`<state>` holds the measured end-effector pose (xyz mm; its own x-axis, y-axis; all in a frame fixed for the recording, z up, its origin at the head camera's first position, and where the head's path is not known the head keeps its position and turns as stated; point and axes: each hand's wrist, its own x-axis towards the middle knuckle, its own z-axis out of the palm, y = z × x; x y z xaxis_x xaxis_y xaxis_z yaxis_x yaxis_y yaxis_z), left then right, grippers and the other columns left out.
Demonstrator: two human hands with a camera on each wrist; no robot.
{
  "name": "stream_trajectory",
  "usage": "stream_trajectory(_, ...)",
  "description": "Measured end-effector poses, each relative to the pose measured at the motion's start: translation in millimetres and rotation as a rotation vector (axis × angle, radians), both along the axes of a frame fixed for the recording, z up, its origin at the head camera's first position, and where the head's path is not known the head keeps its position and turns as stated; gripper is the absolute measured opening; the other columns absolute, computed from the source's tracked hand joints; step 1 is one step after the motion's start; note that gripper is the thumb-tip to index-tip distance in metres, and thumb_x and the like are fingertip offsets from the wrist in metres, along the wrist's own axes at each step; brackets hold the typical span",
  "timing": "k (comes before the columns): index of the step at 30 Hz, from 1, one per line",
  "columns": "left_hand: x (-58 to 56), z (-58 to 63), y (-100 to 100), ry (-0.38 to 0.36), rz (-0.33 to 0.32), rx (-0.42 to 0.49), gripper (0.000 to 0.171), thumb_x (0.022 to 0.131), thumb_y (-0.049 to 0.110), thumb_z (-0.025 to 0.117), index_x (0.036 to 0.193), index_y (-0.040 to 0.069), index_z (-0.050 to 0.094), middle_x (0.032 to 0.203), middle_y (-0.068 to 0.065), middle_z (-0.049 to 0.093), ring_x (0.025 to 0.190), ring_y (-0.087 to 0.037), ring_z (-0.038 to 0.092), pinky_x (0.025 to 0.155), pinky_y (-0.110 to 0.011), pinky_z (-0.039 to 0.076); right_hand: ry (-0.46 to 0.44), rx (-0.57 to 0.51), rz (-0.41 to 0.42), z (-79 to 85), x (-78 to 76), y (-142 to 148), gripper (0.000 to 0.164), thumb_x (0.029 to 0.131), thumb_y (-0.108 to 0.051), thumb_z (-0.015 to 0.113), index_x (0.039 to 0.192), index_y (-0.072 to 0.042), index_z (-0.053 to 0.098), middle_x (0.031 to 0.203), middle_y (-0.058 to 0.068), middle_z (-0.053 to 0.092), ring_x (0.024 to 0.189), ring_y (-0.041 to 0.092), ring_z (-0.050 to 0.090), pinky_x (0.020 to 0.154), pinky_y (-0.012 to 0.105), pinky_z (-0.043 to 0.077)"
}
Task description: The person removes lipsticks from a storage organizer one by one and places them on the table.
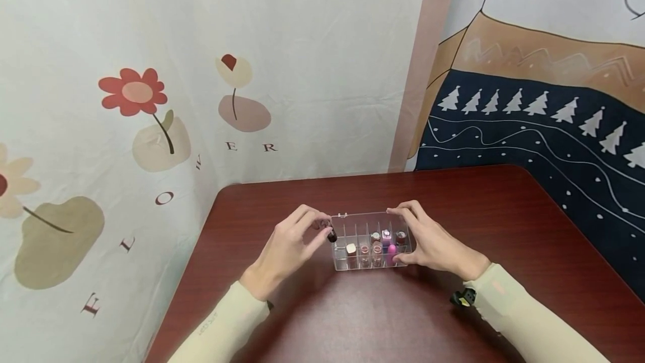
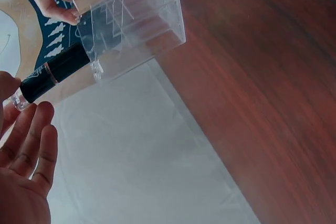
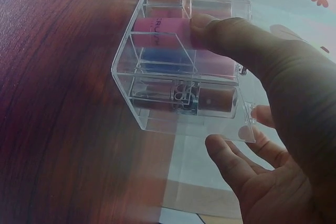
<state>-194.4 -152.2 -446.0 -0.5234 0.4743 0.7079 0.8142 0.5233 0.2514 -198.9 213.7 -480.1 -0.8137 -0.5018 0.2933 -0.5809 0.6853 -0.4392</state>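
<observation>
My left hand [image 1: 282, 248] pinches the clear end of a black lipstick tube [image 2: 58, 72] between thumb and fingers. The tube's other end is right at the left side of a clear plastic lipstick organizer [image 1: 340, 265] with rows of compartments. My right hand [image 1: 438, 242] grips the organizer's right end, thumb at the front and fingers at the back edge. In the right wrist view that thumb lies against a pink tube [image 3: 157, 31]. A white-capped tube [image 1: 351, 249], a purple one [image 1: 386, 235] and several other lipsticks stand in the compartments.
The organizer rests on a dark red-brown wooden table [image 1: 302, 324]. Behind it hangs a pale curtain [image 1: 322, 71] printed with flowers. A navy cloth [image 1: 484, 128] with white trees is at the right. A watch-like black device [image 1: 462, 297] sits at the right wrist.
</observation>
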Motion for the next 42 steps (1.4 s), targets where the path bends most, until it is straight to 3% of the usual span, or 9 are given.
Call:
stream_trajectory(6, -1.7, 3.2, -3.8, -0.013, 0.046, 0.019, 0.028, 0.099, 0.003, 0.091, 0.125, 0.006, 0.081, 0.112, -0.003, 0.076, 0.097, -0.014, 0.079, 0.089, -0.025, 0.067, 0.001, -0.005, -0.002, -0.7, 0.1, 0.3, 0.109, 0.074, -0.019, 0.113, 0.166, -0.008, 0.054, 0.153, 0.015, 0.052, 0.115, 0.027, 0.072, 0.095, 0.043, 0.069)
stream_trajectory(9, -4.3, 0.0, -6.9, -0.022, 0.063, 0.019, 0.028, 0.099, 0.003, 0.09, 0.125, 0.005, 0.081, 0.112, -0.004, 0.076, 0.096, -0.016, 0.079, 0.087, -0.03, 0.069, 0.004, -0.006, -0.001, -1.4, -0.2, 0.5, 0.109, 0.074, -0.019, 0.113, 0.166, -0.008, 0.054, 0.153, 0.015, 0.052, 0.114, 0.027, 0.072, 0.095, 0.043, 0.069)
stream_trajectory(20, -14.1, -12.8, -13.2, -0.002, 0.103, 0.009, 0.026, 0.096, 0.001, 0.092, 0.119, 0.005, 0.081, 0.107, -0.004, 0.075, 0.092, -0.014, 0.077, 0.08, -0.027, 0.066, -0.002, -0.008, -0.003, -1.5, -0.5, 0.9, 0.11, 0.074, -0.021, 0.113, 0.166, -0.009, 0.054, 0.153, 0.014, 0.053, 0.122, 0.028, 0.072, 0.102, 0.048, 0.07)
stream_trajectory(30, -21.4, -27.1, -19.3, -0.048, 0.145, -0.036, 0.02, 0.099, 0.004, 0.091, 0.116, 0.008, 0.081, 0.102, -0.002, 0.073, 0.088, -0.014, 0.073, 0.075, -0.024, 0.059, -0.01, -0.016, 0.006, -1.8, 0.6, 0.8, 0.109, 0.076, -0.019, 0.112, 0.166, -0.009, 0.053, 0.152, 0.015, 0.053, 0.122, 0.033, 0.073, 0.101, 0.047, 0.069)
stream_trajectory(35, -23.5, -31.1, -21.4, -0.083, 0.153, -0.056, 0.019, 0.099, 0.004, 0.091, 0.115, 0.007, 0.082, 0.102, -0.005, 0.074, 0.087, -0.019, 0.076, 0.074, -0.027, 0.062, -0.006, -0.019, 0.008, -1.7, 0.6, 1.1, 0.108, 0.076, -0.018, 0.112, 0.166, -0.008, 0.053, 0.152, 0.015, 0.053, 0.122, 0.033, 0.073, 0.1, 0.046, 0.069)
stream_trajectory(42, -26.3, -35.8, -23.9, -0.158, 0.19, -0.111, 0.018, 0.1, 0.006, 0.091, 0.116, 0.009, 0.083, 0.103, -0.003, 0.075, 0.089, -0.015, 0.075, 0.076, -0.029, 0.065, 0.003, -0.018, 0.011, -1.8, -0.2, 1.0, 0.109, 0.075, -0.018, 0.113, 0.166, -0.008, 0.053, 0.151, 0.015, 0.053, 0.12, 0.031, 0.073, 0.099, 0.045, 0.069)
